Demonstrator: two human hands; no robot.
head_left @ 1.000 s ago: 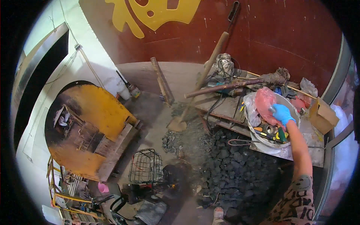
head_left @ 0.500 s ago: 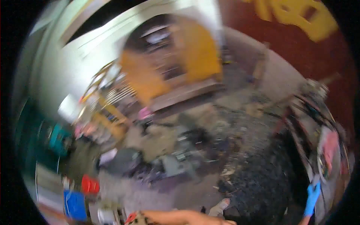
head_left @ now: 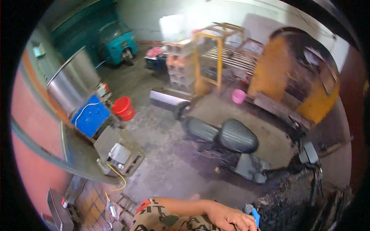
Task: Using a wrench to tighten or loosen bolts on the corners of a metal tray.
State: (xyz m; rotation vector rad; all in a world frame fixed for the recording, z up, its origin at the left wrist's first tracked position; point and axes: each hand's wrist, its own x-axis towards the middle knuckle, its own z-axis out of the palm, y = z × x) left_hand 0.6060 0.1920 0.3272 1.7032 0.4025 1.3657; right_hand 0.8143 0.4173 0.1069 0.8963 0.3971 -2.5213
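At the lower edge my bare left hand [head_left: 233,221] shows from behind, its fingers bent and closed toward my right hand. What those fingers hold, if anything, is hidden. Only a patch of my right hand [head_left: 254,218], in a blue glove, shows just past my left fingers; its own fingers are out of sight. A small greyish thing [head_left: 248,208] lies against the glove, too indistinct to name. Both hands are close together in front of my patterned shirt [head_left: 169,217]. Beyond them stands a dark electric scooter [head_left: 238,136] with a ribbed seat.
Dark charred-looking rubble [head_left: 277,211] covers the ground at right. A red bucket [head_left: 123,109], a blue board [head_left: 91,115] and a white jug [head_left: 120,153] on a block stand at left. Farther back are a yellow frame [head_left: 219,57], a pink bucket [head_left: 239,96] and a large orange round-topped structure [head_left: 269,69].
My view has swung left, bringing the scooter and the left side into fuller sight. My gloved right hand has come from the long-handled things at far right to beside my left hand.
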